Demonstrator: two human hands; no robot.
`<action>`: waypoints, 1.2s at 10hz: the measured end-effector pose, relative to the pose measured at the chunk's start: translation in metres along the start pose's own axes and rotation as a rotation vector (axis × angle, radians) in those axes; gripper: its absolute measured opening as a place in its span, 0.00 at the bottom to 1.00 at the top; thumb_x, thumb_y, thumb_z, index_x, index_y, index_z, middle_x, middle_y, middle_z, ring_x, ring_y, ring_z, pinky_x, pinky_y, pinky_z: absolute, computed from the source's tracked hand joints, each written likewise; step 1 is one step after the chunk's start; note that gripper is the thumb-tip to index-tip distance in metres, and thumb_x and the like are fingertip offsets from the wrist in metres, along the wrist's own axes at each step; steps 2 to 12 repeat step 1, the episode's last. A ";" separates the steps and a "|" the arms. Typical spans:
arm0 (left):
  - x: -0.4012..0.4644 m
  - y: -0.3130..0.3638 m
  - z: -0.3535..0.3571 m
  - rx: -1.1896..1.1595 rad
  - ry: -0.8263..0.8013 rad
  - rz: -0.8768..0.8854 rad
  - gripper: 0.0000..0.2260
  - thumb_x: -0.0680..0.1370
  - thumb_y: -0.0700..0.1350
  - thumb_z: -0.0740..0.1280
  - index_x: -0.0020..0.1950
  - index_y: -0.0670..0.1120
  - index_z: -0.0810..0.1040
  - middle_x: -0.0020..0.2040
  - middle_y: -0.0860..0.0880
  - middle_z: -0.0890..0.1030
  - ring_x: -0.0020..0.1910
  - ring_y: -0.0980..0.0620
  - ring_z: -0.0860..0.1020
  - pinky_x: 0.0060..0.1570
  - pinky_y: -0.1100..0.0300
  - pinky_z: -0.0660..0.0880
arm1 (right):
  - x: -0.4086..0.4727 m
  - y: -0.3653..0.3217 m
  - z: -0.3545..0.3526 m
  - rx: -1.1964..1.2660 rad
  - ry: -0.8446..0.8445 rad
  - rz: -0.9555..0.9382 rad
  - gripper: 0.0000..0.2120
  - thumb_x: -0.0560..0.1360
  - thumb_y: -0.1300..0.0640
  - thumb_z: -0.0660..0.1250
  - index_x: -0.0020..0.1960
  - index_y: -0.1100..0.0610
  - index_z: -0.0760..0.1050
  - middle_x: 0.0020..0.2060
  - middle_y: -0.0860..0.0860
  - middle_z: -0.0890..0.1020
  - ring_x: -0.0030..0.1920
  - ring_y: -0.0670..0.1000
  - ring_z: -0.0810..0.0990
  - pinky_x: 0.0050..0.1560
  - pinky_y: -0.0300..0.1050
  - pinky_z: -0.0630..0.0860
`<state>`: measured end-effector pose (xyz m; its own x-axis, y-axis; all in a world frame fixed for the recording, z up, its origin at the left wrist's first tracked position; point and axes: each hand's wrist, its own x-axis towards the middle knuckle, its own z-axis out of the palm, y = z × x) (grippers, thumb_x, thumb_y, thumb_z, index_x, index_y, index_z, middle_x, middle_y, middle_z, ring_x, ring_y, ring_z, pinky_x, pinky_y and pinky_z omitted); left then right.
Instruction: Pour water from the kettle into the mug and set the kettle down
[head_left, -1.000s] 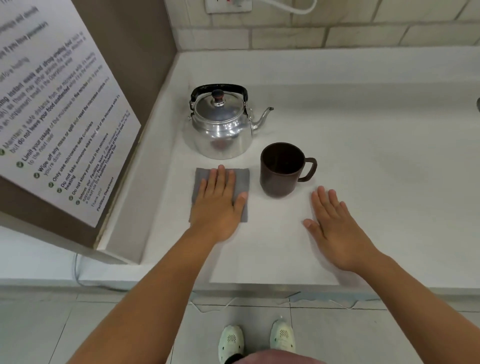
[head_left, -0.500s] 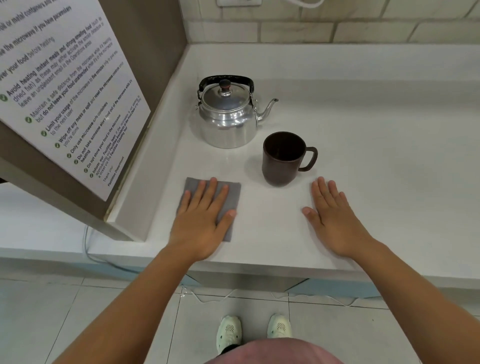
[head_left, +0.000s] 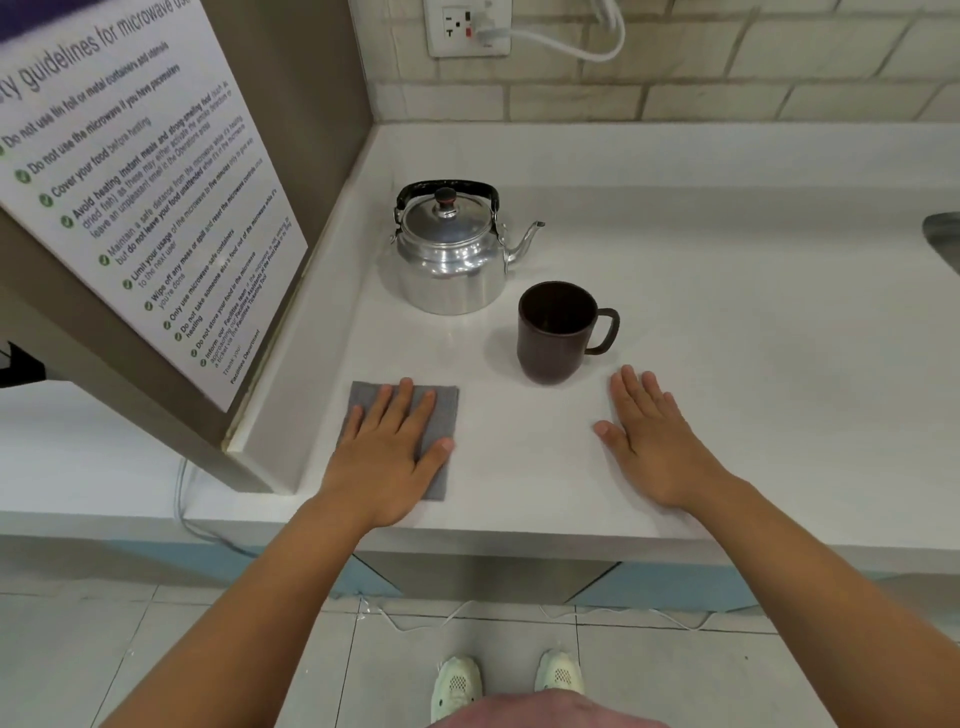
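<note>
I see my left hand (head_left: 387, 457) flat on a grey cloth (head_left: 441, 410) near the tabletop's (head_left: 727, 312) front edge, fingers spread, holding nothing. My right hand (head_left: 652, 441) lies flat just beside the mug (head_left: 556, 332). The kettle (head_left: 449, 249) stands toward the back left corner.

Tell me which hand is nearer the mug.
Right. The right hand lies flat on the counter just right of and in front of the mug; the left hand rests on the grey cloth, farther left.

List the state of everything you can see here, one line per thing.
Kettle: upright on counter, lid on, untouched.
Mug: upright, looks empty.
Cloth: flat under left hand.
Left hand: open, flat on cloth.
Right hand: open, flat on counter.
</note>
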<state>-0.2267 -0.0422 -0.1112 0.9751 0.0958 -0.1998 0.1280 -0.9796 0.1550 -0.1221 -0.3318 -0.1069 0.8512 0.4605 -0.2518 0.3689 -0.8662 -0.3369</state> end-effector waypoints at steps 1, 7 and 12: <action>0.014 0.001 -0.039 -0.051 -0.100 -0.057 0.29 0.78 0.66 0.47 0.75 0.53 0.60 0.77 0.48 0.62 0.74 0.46 0.62 0.70 0.50 0.59 | 0.003 0.000 -0.020 -0.009 -0.036 0.014 0.33 0.79 0.40 0.49 0.77 0.57 0.48 0.78 0.52 0.48 0.77 0.53 0.46 0.75 0.47 0.48; 0.014 0.001 -0.039 -0.051 -0.100 -0.057 0.29 0.78 0.66 0.47 0.75 0.53 0.60 0.77 0.48 0.62 0.74 0.46 0.62 0.70 0.50 0.59 | 0.003 0.000 -0.020 -0.009 -0.036 0.014 0.33 0.79 0.40 0.49 0.77 0.57 0.48 0.78 0.52 0.48 0.77 0.53 0.46 0.75 0.47 0.48; 0.014 0.001 -0.039 -0.051 -0.100 -0.057 0.29 0.78 0.66 0.47 0.75 0.53 0.60 0.77 0.48 0.62 0.74 0.46 0.62 0.70 0.50 0.59 | 0.003 0.000 -0.020 -0.009 -0.036 0.014 0.33 0.79 0.40 0.49 0.77 0.57 0.48 0.78 0.52 0.48 0.77 0.53 0.46 0.75 0.47 0.48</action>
